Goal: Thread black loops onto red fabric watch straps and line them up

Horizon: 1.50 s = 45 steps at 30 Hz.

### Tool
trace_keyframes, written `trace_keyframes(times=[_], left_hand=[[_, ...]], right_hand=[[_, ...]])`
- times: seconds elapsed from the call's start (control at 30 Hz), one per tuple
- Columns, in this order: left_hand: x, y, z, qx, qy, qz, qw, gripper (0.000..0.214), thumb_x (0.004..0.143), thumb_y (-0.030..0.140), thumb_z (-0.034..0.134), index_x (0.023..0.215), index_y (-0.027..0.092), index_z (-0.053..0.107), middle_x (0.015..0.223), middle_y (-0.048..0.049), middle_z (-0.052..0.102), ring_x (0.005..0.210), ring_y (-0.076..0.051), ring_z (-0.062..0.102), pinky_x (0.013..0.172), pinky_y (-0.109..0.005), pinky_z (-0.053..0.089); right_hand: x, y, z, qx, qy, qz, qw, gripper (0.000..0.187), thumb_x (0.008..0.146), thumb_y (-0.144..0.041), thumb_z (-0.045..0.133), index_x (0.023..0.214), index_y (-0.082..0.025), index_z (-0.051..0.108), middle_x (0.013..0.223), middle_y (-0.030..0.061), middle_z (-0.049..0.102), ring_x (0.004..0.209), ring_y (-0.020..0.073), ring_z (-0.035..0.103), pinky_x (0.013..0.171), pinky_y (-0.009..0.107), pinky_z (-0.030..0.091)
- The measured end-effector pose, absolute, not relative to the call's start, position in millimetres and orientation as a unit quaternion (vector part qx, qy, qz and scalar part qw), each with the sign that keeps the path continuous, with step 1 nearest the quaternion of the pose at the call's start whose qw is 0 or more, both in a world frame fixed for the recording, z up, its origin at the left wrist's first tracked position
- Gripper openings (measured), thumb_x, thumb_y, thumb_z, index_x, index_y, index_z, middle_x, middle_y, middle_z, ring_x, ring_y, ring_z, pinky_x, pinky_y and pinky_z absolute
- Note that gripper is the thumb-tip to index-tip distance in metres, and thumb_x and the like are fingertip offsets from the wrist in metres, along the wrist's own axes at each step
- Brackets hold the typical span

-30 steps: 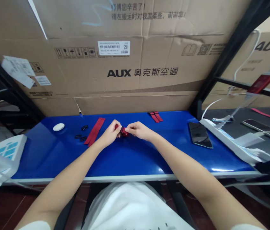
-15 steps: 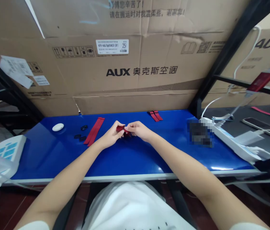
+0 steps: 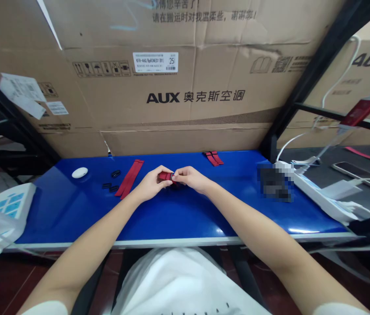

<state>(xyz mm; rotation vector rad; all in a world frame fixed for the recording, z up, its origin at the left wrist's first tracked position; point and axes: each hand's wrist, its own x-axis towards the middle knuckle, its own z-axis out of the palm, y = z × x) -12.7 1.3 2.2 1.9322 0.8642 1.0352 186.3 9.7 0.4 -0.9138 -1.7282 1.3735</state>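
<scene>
Above the blue tabletop point(image 3: 172, 223), a red strap point(image 3: 165, 176) is stretched between my two hands, with a dark buckle partly showing at its right part. My left hand point(image 3: 154, 183) is closed on the strap's left side, thumb in front. The fingers of my right hand point(image 3: 190, 178) pinch the strap at its right end, by the buckle. My fingers hide much of the piece. Left of my hands lie red straps point(image 3: 130, 178), side by side, and several black plastic buckles point(image 3: 115, 173). A red strap piece with black parts point(image 3: 214, 158) rests at the back.
A white round object point(image 3: 80, 173) lies at the left, near a white power strip point(image 3: 17, 210). Another power strip with plugs point(image 3: 322, 192) runs along the right. A blurred-out dark object point(image 3: 274, 183) sits beside it. A large cardboard box point(image 3: 185, 113) stands behind the table.
More of the red strap now shows between my hands, and my left fingers have shifted slightly along it. The view has moved a little; the things on the table stay put.
</scene>
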Motion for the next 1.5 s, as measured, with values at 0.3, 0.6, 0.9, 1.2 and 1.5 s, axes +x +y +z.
trace_keyframes(times=[0.3,0.6,0.9,1.2,1.5], left_hand=[[-8,3,2,0.675,0.365,0.478,0.427,0.040,0.063,0.034,0.084,0.093,0.016,0.064,0.095,-0.0071,0.071,0.092,-0.023,0.068,0.090,-0.040,0.049],[-10,1,8,0.662,0.364,0.480,0.445,0.042,0.062,0.032,0.086,0.093,0.014,0.063,0.099,-0.0098,0.073,0.094,-0.023,0.070,0.094,-0.041,0.051],[-6,1,7,0.620,0.379,0.491,0.480,0.037,0.063,0.033,0.085,0.082,0.014,0.060,0.082,-0.0043,0.072,0.075,-0.019,0.071,0.079,-0.039,0.058],[-6,-2,12,0.592,0.393,0.498,0.498,0.038,0.059,0.034,0.086,0.083,0.012,0.065,0.083,-0.0066,0.074,0.075,-0.021,0.072,0.084,-0.044,0.059],[-15,1,13,0.604,0.415,0.489,0.474,0.039,0.060,0.035,0.085,0.087,0.011,0.069,0.083,-0.0084,0.075,0.074,-0.024,0.073,0.085,-0.046,0.060]], right_hand=[[189,8,4,-0.304,-0.768,0.344,0.446,0.043,0.070,-0.027,0.074,0.111,-0.021,0.062,0.114,0.0074,0.063,0.102,0.0216,0.060,0.091,0.037,0.045],[190,2,8,-0.328,-0.802,0.227,0.444,0.026,0.077,-0.024,0.070,0.102,-0.019,0.069,0.102,0.0073,0.071,0.094,0.0221,0.065,0.088,0.034,0.047],[186,4,1,-0.331,-0.827,0.144,0.432,0.031,0.074,-0.016,0.068,0.105,-0.019,0.067,0.101,0.0069,0.069,0.090,0.0205,0.065,0.083,0.032,0.049],[185,2,3,-0.337,-0.827,0.133,0.430,0.029,0.074,-0.017,0.068,0.103,-0.020,0.066,0.100,0.0056,0.070,0.090,0.0201,0.065,0.082,0.031,0.049],[192,3,7,-0.371,-0.822,0.140,0.408,0.031,0.073,-0.021,0.072,0.104,-0.019,0.068,0.100,0.0049,0.073,0.091,0.0207,0.068,0.085,0.031,0.049]])
